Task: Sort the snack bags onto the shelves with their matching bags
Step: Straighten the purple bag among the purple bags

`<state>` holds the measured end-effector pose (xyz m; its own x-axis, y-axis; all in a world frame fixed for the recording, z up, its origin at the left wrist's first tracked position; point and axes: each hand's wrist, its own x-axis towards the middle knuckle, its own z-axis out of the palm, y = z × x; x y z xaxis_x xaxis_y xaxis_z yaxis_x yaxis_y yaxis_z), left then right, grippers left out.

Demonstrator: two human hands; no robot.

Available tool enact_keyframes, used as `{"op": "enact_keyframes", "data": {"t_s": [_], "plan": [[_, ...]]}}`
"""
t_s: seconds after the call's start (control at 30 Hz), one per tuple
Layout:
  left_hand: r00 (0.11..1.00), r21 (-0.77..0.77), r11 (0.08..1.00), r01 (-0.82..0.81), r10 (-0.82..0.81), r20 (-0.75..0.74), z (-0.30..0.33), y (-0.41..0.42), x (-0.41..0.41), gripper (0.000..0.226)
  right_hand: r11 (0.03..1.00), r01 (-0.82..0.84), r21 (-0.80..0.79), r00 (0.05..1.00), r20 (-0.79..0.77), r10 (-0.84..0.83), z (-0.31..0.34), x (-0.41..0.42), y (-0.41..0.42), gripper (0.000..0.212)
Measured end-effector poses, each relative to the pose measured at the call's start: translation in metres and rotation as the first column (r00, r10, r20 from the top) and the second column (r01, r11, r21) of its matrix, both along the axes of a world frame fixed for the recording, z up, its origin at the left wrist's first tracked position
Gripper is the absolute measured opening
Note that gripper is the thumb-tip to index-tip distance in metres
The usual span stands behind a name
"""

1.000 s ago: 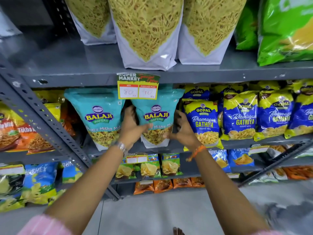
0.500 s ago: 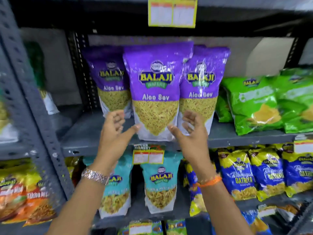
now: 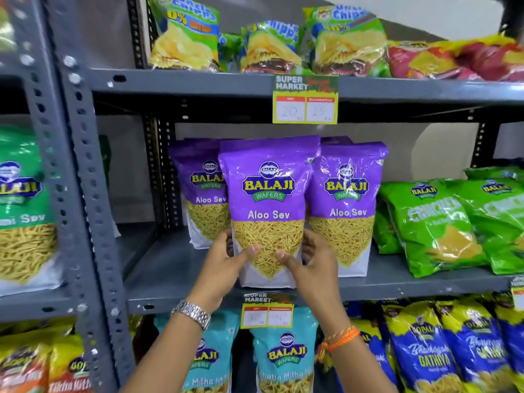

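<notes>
A purple Balaji Aloo Sev bag (image 3: 268, 182) stands upright at the front of the middle shelf (image 3: 170, 268). My left hand (image 3: 226, 259) grips its lower left side and my right hand (image 3: 310, 265) grips its lower right side, thumbs on the front. Two more purple Aloo Sev bags stand behind it, one to the left (image 3: 200, 191) and one to the right (image 3: 348, 199).
Green Balaji bags (image 3: 433, 222) lie right of the purple ones. Uncle Chipps bags (image 3: 187, 35) fill the top shelf. Teal Balaji bags (image 3: 286, 358) and blue-yellow Gopal bags (image 3: 425, 350) sit on the shelf below. A grey upright post (image 3: 82, 194) stands left; price tags hang on shelf edges.
My hands left the teal bag on the lower shelf, rose to the middle shelf and closed on the sides of the front purple Aloo Sev bag. The view tilted upward.
</notes>
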<state>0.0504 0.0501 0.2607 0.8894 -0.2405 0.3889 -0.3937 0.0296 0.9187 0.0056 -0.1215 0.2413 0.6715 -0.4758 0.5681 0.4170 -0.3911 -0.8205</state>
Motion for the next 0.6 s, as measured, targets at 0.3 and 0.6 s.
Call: {"op": "enact_keyframes", "data": {"t_s": [0.3,0.6], "plan": [[0.977,-0.025,0.977,-0.214,0.214,0.005,0.000,0.067,0.009,0.041,0.981,-0.192,0.036,0.978,-0.081,0.194,0.007,0.034,0.060,0.053],[0.974,-0.014,0.974,-0.224,0.224,-0.031,-0.004,0.093,0.017,0.038,0.980,-0.197,-0.016,0.972,-0.137,0.193,0.011,0.043,0.085,0.048]]}}
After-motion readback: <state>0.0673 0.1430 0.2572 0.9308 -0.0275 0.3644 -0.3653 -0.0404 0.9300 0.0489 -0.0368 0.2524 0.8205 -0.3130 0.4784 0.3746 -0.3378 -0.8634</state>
